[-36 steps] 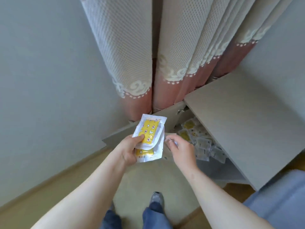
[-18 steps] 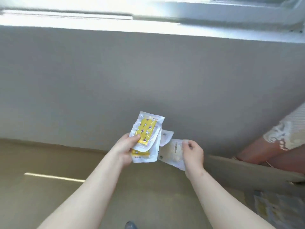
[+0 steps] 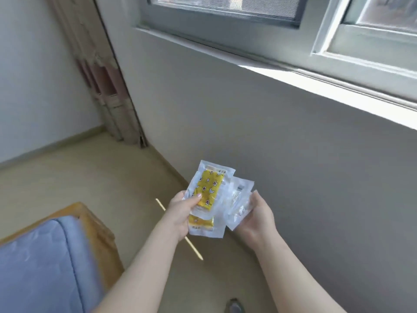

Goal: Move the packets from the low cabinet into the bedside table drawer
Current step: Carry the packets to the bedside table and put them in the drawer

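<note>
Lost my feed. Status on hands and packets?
Left hand grips yellow packets. Right hand holds clear packets. Drawer not in view. Bed close left.

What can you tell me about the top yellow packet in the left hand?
The top yellow packet is a flat clear plastic sachet with sealed edges around a yellow insert printed with small stars and figures. It is held in the air, its top end tilted to the right. The left hand grips its lower left part, thumb pressed on the front. It overlaps a second yellow packet beneath, and its right edge overlaps the clear packets in the right hand.
</note>
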### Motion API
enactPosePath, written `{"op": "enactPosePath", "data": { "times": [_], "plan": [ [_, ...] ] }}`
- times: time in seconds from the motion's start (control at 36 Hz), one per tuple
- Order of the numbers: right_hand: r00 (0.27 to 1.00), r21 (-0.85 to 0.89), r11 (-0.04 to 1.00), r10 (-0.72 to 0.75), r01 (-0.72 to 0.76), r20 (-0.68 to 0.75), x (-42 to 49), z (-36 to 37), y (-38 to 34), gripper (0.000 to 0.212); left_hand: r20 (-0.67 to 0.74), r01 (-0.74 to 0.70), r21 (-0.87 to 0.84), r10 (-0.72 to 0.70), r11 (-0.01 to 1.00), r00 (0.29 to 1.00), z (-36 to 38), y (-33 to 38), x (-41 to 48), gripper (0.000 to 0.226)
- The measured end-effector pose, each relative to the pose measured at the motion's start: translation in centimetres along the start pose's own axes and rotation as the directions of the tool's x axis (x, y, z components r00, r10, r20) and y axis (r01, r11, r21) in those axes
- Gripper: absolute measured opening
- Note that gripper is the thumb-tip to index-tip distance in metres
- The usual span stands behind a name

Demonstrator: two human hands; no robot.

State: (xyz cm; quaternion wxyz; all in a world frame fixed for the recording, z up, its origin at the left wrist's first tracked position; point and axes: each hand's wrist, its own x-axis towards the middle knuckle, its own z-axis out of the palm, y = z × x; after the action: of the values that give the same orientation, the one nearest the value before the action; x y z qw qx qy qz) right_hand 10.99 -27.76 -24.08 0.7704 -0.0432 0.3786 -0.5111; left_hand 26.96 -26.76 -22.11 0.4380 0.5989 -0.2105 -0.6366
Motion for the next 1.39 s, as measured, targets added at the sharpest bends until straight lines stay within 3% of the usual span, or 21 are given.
{"op": "enactPosePath", "data": {
  "times": [0.08,0.19,0.33,0.47,0.64,0.75,1.06,1.14,1.22,1.39],
  "plan": [
    [0.969,-0.154,0.987,0.073,-0.036,0.238,3.2,4.6,1.5,0.060,-0.097,-0.040,-0.045,0.036,0.998,0.995,-3.0,2.7,2.0,0.007],
    [0.950,-0.343,0.936,0.037,0.075,0.311,8.1,10.2,2.7,0.042,-0.192,-0.084,-0.102,0.063,0.991,0.979,-6.4,6.4,6.0,0.005],
    [0.969,-0.452,0.892,0.084,0.031,0.232,16.2,17.0,3.3,0.030,-0.318,-0.142,-0.182,0.078,0.973,0.945,-9.8,11.6,12.1,0.007],
    [0.956,-0.560,0.828,0.166,-0.003,0.241,23.1,25.2,5.4,0.027,-0.481,-0.211,-0.258,0.064,0.943,0.874,-15.2,17.1,17.0,0.013],
    [0.938,-0.645,0.755,0.297,-0.117,0.177,29.0,34.4,11.7,0.020,-0.708,-0.339,-0.397,-0.050,0.853,0.705,-25.2,20.7,19.9,0.022],
    [0.903,-0.676,0.713,0.395,-0.184,0.170,32.9,40.2,17.7,0.019,-0.775,-0.442,-0.439,-0.082,0.782,0.626,-32.6,23.1,21.1,0.025],
    [0.884,-0.595,0.772,0.417,-0.223,0.210,41.4,58.3,32.1,0.018,-0.877,-0.590,-0.351,-0.035,0.728,0.479,-52.5,35.4,24.3,0.033],
    [0.915,-0.595,0.786,0.348,-0.167,0.203,43.4,62.4,34.0,0.016,-0.904,-0.547,-0.296,-0.044,0.783,0.425,-55.3,38.5,26.4,0.057],
    [0.918,-0.580,0.807,0.306,-0.110,0.251,45.8,66.9,35.8,0.018,-0.932,-0.494,-0.161,0.033,0.855,0.360,-58.5,41.1,29.2,0.074],
    [0.908,-0.618,0.786,0.284,-0.035,0.310,51.6,75.7,40.3,0.019,-0.955,-0.391,-0.047,0.074,0.919,0.288,-65.0,46.0,35.4,0.052]
  ]
}}
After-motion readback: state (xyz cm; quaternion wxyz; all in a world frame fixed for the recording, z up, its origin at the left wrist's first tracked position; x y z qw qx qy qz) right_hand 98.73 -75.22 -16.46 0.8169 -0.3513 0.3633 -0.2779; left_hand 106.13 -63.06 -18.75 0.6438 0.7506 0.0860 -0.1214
